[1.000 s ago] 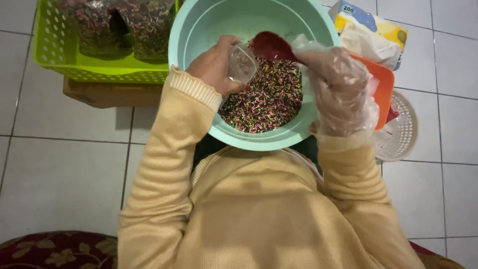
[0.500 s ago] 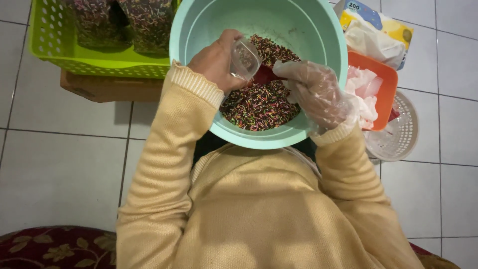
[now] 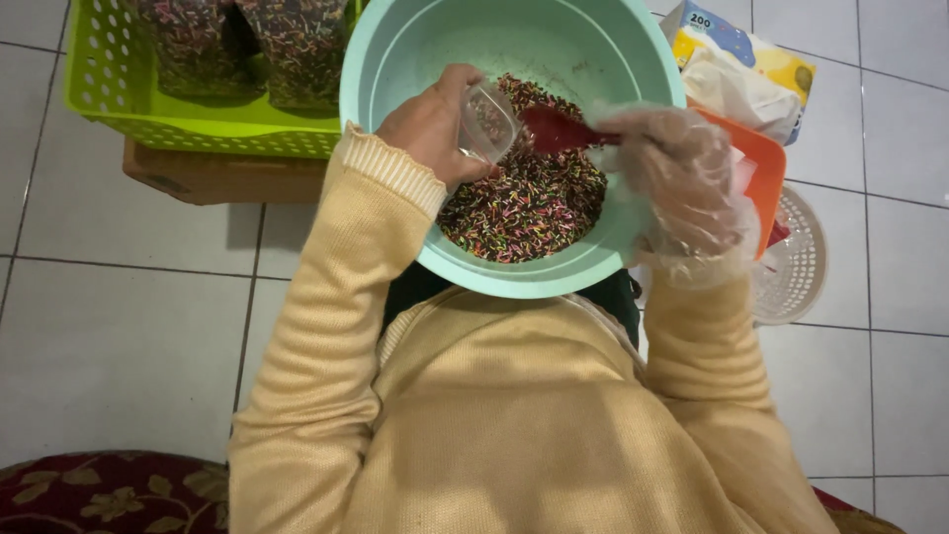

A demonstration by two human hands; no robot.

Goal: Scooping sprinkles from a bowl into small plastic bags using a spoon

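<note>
The bowl [image 3: 395,59] was pale mint green, and the sprinkles [image 3: 529,203] in it were a speckled mix of red, green, yellow and dark brown. The scoop [image 3: 554,129] was dark red, the cup [image 3: 486,121] clear. The right hand [image 3: 682,183] wore a see-through glove. The far-left basket [image 3: 94,84] was lime green, the right tray [image 3: 766,168] orange, the sweater [image 3: 494,415] soft yellow, the floor [image 3: 109,326] pale grey tile.

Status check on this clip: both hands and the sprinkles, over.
Left hand holds small clear plastic cup. Gloved right hand holds red scoop at the cup. Multicoloured sprinkles in mint-green round bowl. Nothing blocking.
</note>
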